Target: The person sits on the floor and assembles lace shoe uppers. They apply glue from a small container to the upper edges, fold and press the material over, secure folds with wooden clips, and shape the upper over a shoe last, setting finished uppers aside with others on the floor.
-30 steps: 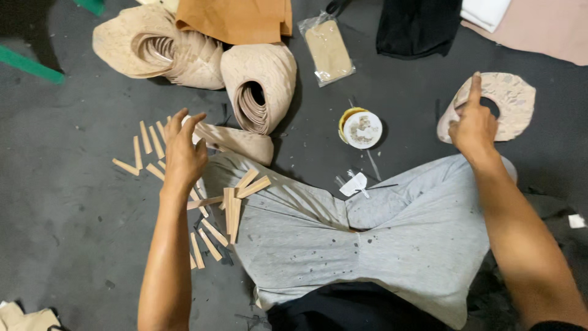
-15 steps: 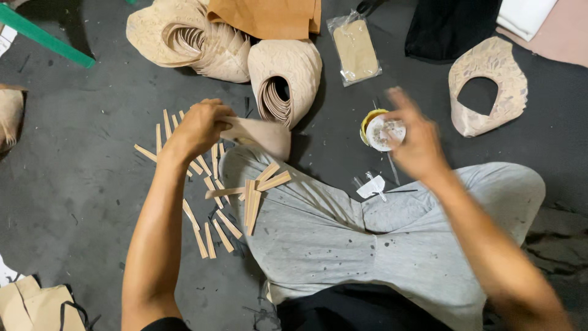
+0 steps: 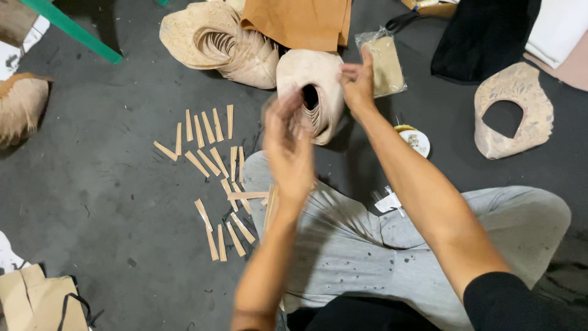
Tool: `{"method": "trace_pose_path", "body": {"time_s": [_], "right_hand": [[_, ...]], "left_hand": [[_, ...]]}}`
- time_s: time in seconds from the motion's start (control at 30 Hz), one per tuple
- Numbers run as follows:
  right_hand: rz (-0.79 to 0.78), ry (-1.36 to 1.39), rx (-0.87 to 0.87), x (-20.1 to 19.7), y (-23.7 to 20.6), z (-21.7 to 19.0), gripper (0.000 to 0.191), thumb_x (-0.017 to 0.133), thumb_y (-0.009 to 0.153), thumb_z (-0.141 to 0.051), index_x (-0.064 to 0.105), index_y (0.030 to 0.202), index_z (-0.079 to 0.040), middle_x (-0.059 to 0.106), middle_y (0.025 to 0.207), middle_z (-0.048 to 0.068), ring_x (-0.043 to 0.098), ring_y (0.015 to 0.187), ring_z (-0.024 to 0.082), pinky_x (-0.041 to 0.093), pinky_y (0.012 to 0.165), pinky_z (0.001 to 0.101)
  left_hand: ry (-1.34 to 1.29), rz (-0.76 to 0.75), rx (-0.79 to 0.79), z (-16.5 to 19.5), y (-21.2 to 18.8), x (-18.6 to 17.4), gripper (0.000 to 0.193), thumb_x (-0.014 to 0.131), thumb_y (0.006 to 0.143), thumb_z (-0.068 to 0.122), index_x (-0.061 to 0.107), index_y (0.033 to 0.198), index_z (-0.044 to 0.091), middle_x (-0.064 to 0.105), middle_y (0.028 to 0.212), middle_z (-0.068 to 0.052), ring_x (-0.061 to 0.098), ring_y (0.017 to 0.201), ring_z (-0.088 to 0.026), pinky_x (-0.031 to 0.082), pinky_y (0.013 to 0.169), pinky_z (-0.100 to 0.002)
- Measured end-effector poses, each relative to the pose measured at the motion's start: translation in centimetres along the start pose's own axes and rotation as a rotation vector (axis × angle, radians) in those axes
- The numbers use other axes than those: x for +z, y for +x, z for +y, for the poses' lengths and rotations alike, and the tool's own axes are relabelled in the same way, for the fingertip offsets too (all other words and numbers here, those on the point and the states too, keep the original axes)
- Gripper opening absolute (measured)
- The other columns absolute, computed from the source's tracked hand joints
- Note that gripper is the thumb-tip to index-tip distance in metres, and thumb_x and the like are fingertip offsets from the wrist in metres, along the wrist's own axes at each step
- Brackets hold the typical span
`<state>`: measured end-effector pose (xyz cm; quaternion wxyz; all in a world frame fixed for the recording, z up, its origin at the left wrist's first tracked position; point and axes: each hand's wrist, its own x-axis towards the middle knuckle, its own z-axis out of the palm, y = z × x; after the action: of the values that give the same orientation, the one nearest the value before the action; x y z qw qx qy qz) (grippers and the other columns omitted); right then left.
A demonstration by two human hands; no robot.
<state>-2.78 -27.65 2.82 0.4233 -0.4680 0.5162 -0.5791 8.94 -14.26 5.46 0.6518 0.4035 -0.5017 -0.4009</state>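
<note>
Fingers on our left hand (image 3: 289,150) blurred, grip unreadable; right hand (image 3: 358,83) fingers loose, holding nothing. Tan nested stack (image 3: 312,92) sits upper-centre between both, long axis vertical, left nearer.

Both forearms reach forward, close together. The left hand (image 3: 289,150) is blurred, fingers spread upward; the right hand (image 3: 358,83) is raised, fingers partly curled.

Views: I have one, the head camera.
Position: worn on the head, above the lap.
Facing: steeply down at the floor (image 3: 92,184) ahead of the knees.
Nearness: close; forearms fill my lower frame.
Shared: nothing, no second view.
</note>
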Motion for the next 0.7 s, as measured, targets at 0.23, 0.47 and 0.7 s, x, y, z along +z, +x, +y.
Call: {"method": "trace_pose_path", "body": {"time_s": [0.23,0.47,0.7], "right_hand": [[-0.335,-0.56,-0.569,-0.5,-5.7,0.5,0.072,0.077,0.088,-0.001,0.047,0.152,-0.014,0.064,0.109,0.01,0.059,0.109,0.028,0.046,0.1,0.0427],[-0.497,-0.794,-0.57,-1.2,-9.0,1.4,0.09,0.081,0.078,-0.006,0.039,0.158,-0.008,0.06,0.094,0.01,0.057,0.088,0.031,0.044,0.08,0.0434],[-0.484,-0.693,-0.578,-2.2,-8.7,0.1,0.092,0.079,0.076,-0.002,0.037,0.157,-0.01,0.062,0.09,0.009,0.06,0.083,0.032,0.046,0.077,0.045]], "left_hand": [[-0.148,0.265,-0.862,-10.6,-11.1,2.8,0.086,0.05,0.086,-0.002,0.01,0.163,0.007,0.025,0.167,-0.014,0.037,0.147,-0.024,0.037,0.111,-0.033],[-0.226,0.547,-0.809,-12.2,-7.8,3.8,0.083,0.05,0.094,0.005,0.005,0.163,0.004,0.018,0.168,-0.013,0.03,0.148,-0.021,0.028,0.117,-0.031],[-0.344,0.689,-0.806,-12.1,-5.1,3.7,0.086,0.05,0.095,0.005,0.001,0.165,0.006,0.031,0.163,-0.019,0.047,0.128,-0.018,0.035,0.11,-0.031]]}}
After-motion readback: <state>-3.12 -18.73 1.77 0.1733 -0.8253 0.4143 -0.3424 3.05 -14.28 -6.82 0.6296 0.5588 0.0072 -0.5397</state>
